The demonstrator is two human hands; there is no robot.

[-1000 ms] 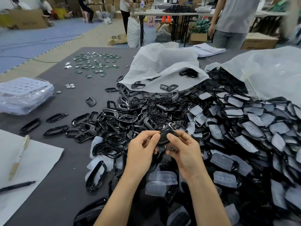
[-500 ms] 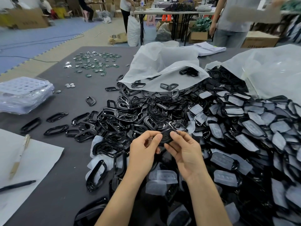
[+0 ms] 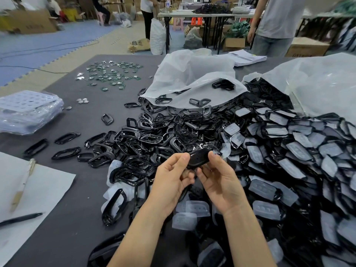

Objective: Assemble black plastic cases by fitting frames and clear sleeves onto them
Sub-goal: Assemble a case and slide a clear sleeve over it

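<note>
Glossy black plastic case (image 3: 198,158), matt table (image 3: 92,112).

bare forearms (image 3: 142,228), bare left grip (image 3: 171,182), right grip (image 3: 221,182)

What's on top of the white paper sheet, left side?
A pale pen and a black pen lie on the paper. Anything under the sheet is covered, so unseen.

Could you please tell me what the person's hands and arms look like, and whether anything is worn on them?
The left hand and the right hand are bare: no gloves, no rings visible. The left forearm and right forearm are uncovered down to the picture's bottom edge, with no sleeve, watch or bracelet in view. The nails look short and unpainted.
</note>
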